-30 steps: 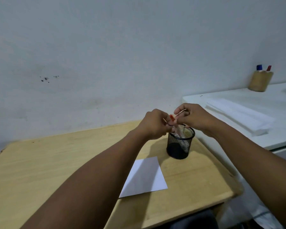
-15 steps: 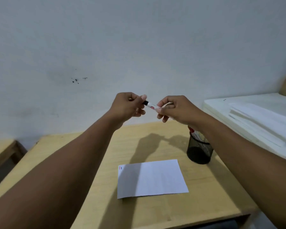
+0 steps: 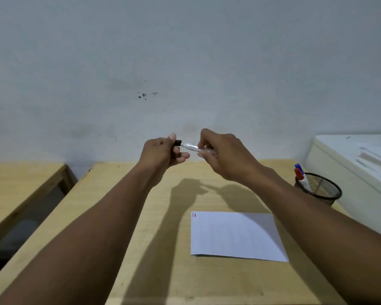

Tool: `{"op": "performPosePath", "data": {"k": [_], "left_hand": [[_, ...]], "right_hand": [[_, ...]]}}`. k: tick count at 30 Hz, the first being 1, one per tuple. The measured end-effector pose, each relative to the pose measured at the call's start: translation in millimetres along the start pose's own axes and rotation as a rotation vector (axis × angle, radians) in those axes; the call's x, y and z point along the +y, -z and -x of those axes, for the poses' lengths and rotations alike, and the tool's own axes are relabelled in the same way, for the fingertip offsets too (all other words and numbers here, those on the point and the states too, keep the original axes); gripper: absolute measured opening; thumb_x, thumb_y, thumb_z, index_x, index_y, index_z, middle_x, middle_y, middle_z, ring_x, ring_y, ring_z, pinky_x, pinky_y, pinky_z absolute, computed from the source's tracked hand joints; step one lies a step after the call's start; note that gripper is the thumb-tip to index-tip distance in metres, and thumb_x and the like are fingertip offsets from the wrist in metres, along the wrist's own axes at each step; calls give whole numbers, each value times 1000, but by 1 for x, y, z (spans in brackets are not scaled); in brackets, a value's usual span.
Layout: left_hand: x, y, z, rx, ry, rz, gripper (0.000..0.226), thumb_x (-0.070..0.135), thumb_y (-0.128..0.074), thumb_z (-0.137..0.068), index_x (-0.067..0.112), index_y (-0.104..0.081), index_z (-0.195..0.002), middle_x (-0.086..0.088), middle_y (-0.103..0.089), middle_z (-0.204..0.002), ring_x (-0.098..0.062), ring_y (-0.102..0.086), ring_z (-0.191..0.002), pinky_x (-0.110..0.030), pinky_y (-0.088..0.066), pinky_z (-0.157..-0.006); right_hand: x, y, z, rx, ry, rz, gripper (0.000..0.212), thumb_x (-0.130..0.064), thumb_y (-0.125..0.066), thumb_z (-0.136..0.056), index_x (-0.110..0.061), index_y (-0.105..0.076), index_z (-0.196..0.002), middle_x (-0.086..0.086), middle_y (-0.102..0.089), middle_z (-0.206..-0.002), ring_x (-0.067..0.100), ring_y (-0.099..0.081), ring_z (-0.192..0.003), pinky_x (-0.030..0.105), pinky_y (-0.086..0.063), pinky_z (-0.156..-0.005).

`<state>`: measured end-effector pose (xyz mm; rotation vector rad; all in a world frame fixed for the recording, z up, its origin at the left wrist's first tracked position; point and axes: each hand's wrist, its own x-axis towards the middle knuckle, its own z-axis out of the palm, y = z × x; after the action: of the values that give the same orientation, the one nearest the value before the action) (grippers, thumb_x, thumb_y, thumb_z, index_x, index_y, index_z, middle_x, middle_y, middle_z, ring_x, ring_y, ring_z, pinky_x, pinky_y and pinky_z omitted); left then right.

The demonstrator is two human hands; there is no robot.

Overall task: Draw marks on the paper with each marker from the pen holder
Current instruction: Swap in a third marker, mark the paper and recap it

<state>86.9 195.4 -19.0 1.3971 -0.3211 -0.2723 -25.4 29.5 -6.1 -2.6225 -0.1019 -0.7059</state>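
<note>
Head | pen holder (image 3: pixel 321 190): two markers | left hand (image 3: pixel 161 154) grips cap | right hand (image 3: pixel 224 155) grips marker (image 3: pixel 193 147)

Black-capped marker (image 3: pixel 190 147) above marked paper (image 3: pixel 235 235)

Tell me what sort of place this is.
Probably a plain study or office corner: a bare wooden desk against a scuffed wall, a mesh pen holder with markers, a sheet of paper, and stacked paper alongside.
</note>
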Motion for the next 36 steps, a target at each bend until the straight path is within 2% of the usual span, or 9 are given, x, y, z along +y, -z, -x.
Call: {"op": "performPosePath", "data": {"k": [4, 8, 11, 16, 19, 21, 23, 30, 36], "left_hand": [[-12, 46, -5, 157, 34, -126, 27, 22, -59, -103, 0, -61, -87, -11, -61, -72, -24, -72, -60, -30, -60, -62], [-35, 61, 15, -193, 72, -700, 15, 12, -66, -96, 1, -68, -87, -9, -75, -77, -20, -63, -58, -26, -51, -54], [-59, 51, 26, -418, 130, -992, 11, 12, -62, -90, 13, -71, -83, -4, -78, -81, -17, -66, -62, -25, -52, -58], [-82, 39, 39, -455, 35, -1202, 11, 26, -59, -88, 26, -65, -79, 10, -68, -80, -13, -62, -80, -26, -46, -70], [-87, 38, 42, -468, -19, -1264, 11, 28, -61, -86, 32, -57, -76, 16, -62, -76, -12, -60, -77, -27, -43, -66], [-91, 39, 43, -463, -54, -1286, 10, 34, -63, -84, 33, -56, -77, 16, -61, -76, -15, -62, -79, -28, -43, -66], [-92, 40, 44, -449, -30, -1257, 14, 44, -65, -82, 33, -56, -81, 16, -63, -79, -16, -63, -82, -31, -50, -72], [-83, 24, 47, -500, 135, -1321, 73, 86, -64, -63, 29, -50, -107, 8, -69, -102, -18, -65, -97, -39, -54, -87], [-89, 22, 42, -529, 145, -1409, 80, 85, -70, -58, 32, -42, -111, 7, -69, -100, -20, -65, -95, -39, -53, -82]], "right_hand": [[18, 2, 17, 61, -32, 12, 8, -20, -61, -98, -18, -55, -102, 0, -63, -80, 27, -55, -68, 38, -46, -63], [23, -1, 28, -51, -398, -704, 10, -17, -54, -105, -19, -59, -113, 16, -65, -89, 27, -66, -55, 33, -51, -52], [17, -7, 34, -162, -572, -1208, 22, -9, -50, -105, -12, -68, -118, 23, -69, -102, 35, -78, -81, 37, -62, -64], [19, -24, 49, -197, -645, -1729, 49, -9, -55, -83, -7, -65, -130, 23, -74, -123, 38, -73, -115, 46, -60, -90], [16, -41, 55, -59, -689, -1657, 27, -10, -65, -84, -14, -69, -111, 12, -79, -93, 26, -78, -85, 32, -60, -68], [16, -55, 57, 90, -773, -1493, 6, -22, -70, -90, -17, -67, -92, 4, -61, -57, 17, -59, -50, 26, -43, -50], [20, -66, 59, 179, -841, -1335, 24, -35, -68, -94, -17, -65, -79, 2, -42, -45, 14, -37, -39, 27, -27, -49], [23, -81, 68, 46, -803, -1162, 45, -51, -55, -97, -10, -72, -94, 13, -68, -66, 19, -51, -41, 20, -26, -40], [24, -95, 84, 9, -709, -900, 13, -18, -73, -90, -9, -66, -82, 19, -71, -64, 27, -59, -45, 25, -40, -43]]}}
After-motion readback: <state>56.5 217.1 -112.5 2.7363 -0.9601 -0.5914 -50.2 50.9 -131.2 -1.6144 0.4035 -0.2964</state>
